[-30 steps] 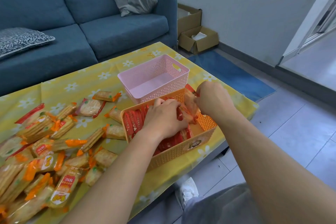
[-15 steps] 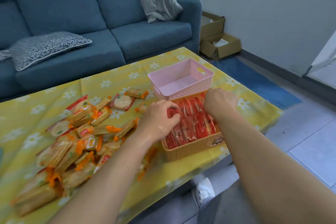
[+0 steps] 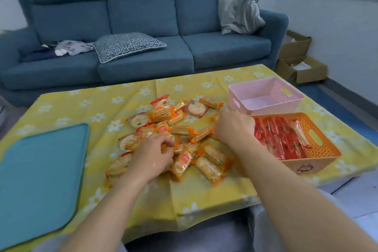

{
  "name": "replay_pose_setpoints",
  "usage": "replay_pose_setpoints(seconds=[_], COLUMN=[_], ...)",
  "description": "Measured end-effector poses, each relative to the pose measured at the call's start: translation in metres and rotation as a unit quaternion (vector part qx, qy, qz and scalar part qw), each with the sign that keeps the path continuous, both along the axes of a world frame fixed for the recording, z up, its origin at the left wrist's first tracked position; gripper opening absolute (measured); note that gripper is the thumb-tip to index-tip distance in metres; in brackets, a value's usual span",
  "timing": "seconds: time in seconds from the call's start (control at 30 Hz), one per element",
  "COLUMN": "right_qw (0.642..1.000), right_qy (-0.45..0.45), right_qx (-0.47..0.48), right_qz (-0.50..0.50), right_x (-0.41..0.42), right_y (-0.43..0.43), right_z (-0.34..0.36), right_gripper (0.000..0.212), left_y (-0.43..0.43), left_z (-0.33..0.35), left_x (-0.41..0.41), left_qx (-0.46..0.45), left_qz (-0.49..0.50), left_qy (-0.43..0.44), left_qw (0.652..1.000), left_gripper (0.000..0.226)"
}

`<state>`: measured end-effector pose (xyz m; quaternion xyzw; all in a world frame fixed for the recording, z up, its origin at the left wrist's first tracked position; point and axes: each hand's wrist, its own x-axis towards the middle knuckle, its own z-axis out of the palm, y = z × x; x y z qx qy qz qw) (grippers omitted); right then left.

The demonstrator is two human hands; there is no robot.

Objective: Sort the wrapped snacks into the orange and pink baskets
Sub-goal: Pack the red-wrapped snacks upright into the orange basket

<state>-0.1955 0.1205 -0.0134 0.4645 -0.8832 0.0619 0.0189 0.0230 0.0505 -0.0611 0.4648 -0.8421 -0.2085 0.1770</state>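
A heap of biscuit packets [image 3: 208,166] in clear wrappers with orange ends lies mid-table on the yellow flowered cloth [image 3: 98,106]. My left hand [image 3: 151,156] is on the near left of the heap, fingers curled round a packet. My right hand [image 3: 234,127] is at the heap's right edge, beside the orange basket [image 3: 328,145]; its fingers are hidden behind the back of the hand. The orange basket holds several red-wrapped snacks [image 3: 276,139]. Behind it stands the pink basket [image 3: 272,109], with nothing visible inside.
A teal mat [image 3: 41,170] covers the table's near left corner. A blue sofa [image 3: 143,26] with cushions runs along the far side. Cardboard boxes [image 3: 302,69] sit on the floor at the right. The table's near edge is close to my lap.
Both hands left the orange basket and moved left to the biscuit heap. The view swung left and up, so the whole sofa and the teal mat came into sight.
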Motion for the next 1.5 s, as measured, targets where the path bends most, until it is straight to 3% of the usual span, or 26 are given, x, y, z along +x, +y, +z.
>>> replay_pose_setpoints(seconds=[0.17, 0.33, 0.47, 0.57, 0.7, 0.83, 0.93, 1.03, 1.1, 1.17, 1.23, 1.37, 1.43, 1.5], right_qw=[0.984, 0.945, 0.924, 0.926, 0.964, 0.984, 0.983, 0.954, 0.921, 0.893, 0.877, 0.869, 0.867, 0.879], right_qy=[-0.125, -0.215, -0.178, -0.069, 0.049, 0.09, 0.103, -0.002, -0.042, -0.015, 0.019, 0.124, 0.105, 0.03], right_qx=[0.037, -0.045, -0.008, 0.092, 0.094, 0.113, 0.059, 0.014, 0.052, 0.123, 0.184, 0.228, 0.268, 0.274], right_qz=[0.119, 0.242, 0.339, 0.359, 0.245, 0.104, 0.138, 0.299, 0.384, 0.433, 0.443, 0.422, 0.407, 0.389], right_x=[0.041, 0.068, 0.097, 0.108, 0.1, 0.095, 0.108, 0.132, 0.147, 0.158, 0.163, 0.164, 0.163, 0.159], right_y=[-0.027, -0.056, -0.071, -0.079, -0.086, -0.091, -0.091, -0.1, -0.117, -0.139, -0.155, -0.162, -0.159, -0.159], right_z=[-0.017, -0.033, -0.045, -0.058, -0.058, -0.049, -0.042, -0.042, -0.047, -0.054, -0.058, -0.053, -0.049, -0.045], right_gripper=[0.028, 0.033, 0.053, 0.058, 0.044, 0.039, 0.044, 0.057, 0.064, 0.073, 0.076, 0.057, 0.051, 0.045], left_y=[-0.018, -0.058, -0.086, -0.095, -0.102, -0.105, -0.101, -0.102, -0.102, -0.098, -0.097, -0.099, -0.1, -0.102], left_z=[0.0, -0.004, -0.02, -0.028, -0.03, -0.025, -0.021, -0.022, -0.028, -0.034, -0.038, -0.042, -0.045, -0.044], left_x=[0.014, 0.039, 0.066, 0.079, 0.098, 0.122, 0.133, 0.133, 0.125, 0.117, 0.111, 0.099, 0.088, 0.077], left_qx=[-0.019, 0.025, 0.066, 0.109, 0.097, 0.114, 0.092, 0.046, 0.073, 0.12, 0.134, 0.149, 0.16, 0.174], left_qz=[0.008, 0.083, 0.092, 0.099, 0.165, 0.248, 0.273, 0.191, 0.113, 0.086, 0.096, 0.128, 0.148, 0.18], left_qy=[0.007, 0.059, -0.064, -0.099, -0.158, -0.209, -0.202, -0.142, -0.121, -0.128, -0.129, -0.094, -0.088, -0.069], left_qw=[1.0, 0.994, 0.991, 0.984, 0.969, 0.939, 0.936, 0.97, 0.983, 0.981, 0.978, 0.976, 0.972, 0.966], left_gripper=[0.03, 0.049, 0.066, 0.075, 0.061, 0.037, 0.04, 0.046, 0.043, 0.044, 0.05, 0.055, 0.056, 0.061])
